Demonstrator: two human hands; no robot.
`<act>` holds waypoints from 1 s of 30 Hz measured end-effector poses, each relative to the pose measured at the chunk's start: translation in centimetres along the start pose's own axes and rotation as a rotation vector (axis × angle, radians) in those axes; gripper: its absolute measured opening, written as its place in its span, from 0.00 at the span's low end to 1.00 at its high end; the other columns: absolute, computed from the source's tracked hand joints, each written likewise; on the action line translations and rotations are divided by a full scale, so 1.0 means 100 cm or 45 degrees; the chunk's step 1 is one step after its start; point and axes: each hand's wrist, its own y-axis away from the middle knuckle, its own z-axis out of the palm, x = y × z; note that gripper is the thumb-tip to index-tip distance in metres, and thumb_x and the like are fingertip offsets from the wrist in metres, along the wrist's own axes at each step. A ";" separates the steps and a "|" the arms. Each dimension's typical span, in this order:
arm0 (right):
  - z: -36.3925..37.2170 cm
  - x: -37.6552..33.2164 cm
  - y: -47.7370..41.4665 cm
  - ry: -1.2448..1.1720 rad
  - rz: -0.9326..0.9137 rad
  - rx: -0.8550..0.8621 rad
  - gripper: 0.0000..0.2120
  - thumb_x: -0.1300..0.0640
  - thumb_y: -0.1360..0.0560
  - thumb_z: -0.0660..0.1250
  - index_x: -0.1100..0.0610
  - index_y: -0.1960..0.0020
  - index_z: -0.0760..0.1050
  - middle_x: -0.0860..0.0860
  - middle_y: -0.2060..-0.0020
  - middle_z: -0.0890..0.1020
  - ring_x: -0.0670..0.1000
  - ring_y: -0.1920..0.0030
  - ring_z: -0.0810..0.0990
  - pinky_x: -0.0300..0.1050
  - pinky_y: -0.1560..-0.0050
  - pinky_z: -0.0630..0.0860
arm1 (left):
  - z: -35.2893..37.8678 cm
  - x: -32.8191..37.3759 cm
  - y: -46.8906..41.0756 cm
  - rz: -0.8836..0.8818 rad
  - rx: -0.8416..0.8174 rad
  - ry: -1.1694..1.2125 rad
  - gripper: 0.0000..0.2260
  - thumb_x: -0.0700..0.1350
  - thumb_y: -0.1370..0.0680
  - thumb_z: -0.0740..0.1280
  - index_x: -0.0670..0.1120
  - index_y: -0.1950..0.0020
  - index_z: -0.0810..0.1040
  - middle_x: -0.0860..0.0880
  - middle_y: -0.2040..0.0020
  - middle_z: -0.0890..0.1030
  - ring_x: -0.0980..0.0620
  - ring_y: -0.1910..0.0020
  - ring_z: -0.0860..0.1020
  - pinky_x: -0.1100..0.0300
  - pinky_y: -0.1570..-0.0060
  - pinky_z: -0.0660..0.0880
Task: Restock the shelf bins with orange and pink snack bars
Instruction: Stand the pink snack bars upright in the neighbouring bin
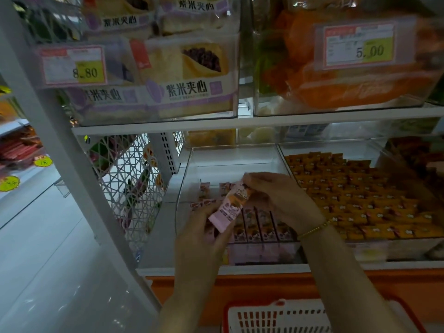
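Two hands share one pink snack bar (227, 207): the left hand (200, 239) curls its fingers round the lower end and the right hand (281, 198) pinches the top, above the pink bin (230, 164) (only its front row is filled). The orange bars (355, 195) alongside look fully stocked, so it is mostly pink that remains.

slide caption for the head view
Restocking: left hand and right hand hold a pink bar over its bin, beside orange bars

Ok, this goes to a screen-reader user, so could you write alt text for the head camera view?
A left hand and a right hand hold one pink snack bar over a clear bin partly filled with pink bars. The bin to its right is packed with orange bars. Higher bins of packaged food carry price tags; a red basket sits below.
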 end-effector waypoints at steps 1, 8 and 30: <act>0.002 -0.001 -0.008 0.003 -0.046 0.036 0.14 0.60 0.26 0.68 0.67 0.43 0.77 0.61 0.51 0.83 0.57 0.52 0.84 0.48 0.50 0.81 | -0.001 -0.005 -0.003 0.046 -0.011 -0.115 0.17 0.51 0.28 0.71 0.62 0.42 0.74 0.62 0.47 0.77 0.65 0.49 0.77 0.72 0.53 0.72; 0.013 0.002 -0.095 0.722 -0.439 0.456 0.11 0.61 0.28 0.71 0.62 0.45 0.79 0.57 0.51 0.81 0.53 0.53 0.79 0.41 0.52 0.78 | -0.029 -0.043 -0.029 -0.038 0.146 -0.491 0.18 0.38 0.22 0.64 0.45 0.31 0.71 0.47 0.37 0.76 0.49 0.40 0.75 0.63 0.44 0.66; 0.006 0.058 -0.186 1.226 0.288 -0.013 0.22 0.51 0.17 0.52 0.67 0.34 0.70 0.63 0.36 0.74 0.60 0.37 0.73 0.46 0.39 0.68 | -0.041 -0.059 -0.039 -0.124 0.082 -0.403 0.16 0.40 0.24 0.68 0.46 0.36 0.77 0.50 0.45 0.82 0.69 0.59 0.72 0.86 0.61 0.63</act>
